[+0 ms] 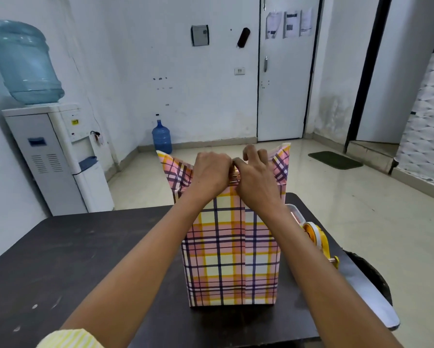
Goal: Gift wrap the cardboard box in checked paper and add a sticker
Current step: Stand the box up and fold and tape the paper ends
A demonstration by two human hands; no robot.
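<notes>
The box (232,252) stands upright on the dark table (80,259), covered in pink, yellow and navy checked paper with a vertical seam facing me. At its top end the paper flares up in two loose flaps, left (175,169) and right (281,162). My left hand (210,173) and my right hand (257,182) meet at the middle of the top edge, fingers curled down over the paper fold there. A small strip of tape seems to sit between the thumbs. The cardboard itself is hidden under the paper.
A yellow tape dispenser (316,239) and a clear plastic container (296,213) sit right of the box. A white sheet (371,295) lies along the table's right edge. A water dispenser (57,156) stands at the far left; a blue bottle (161,138) is on the floor.
</notes>
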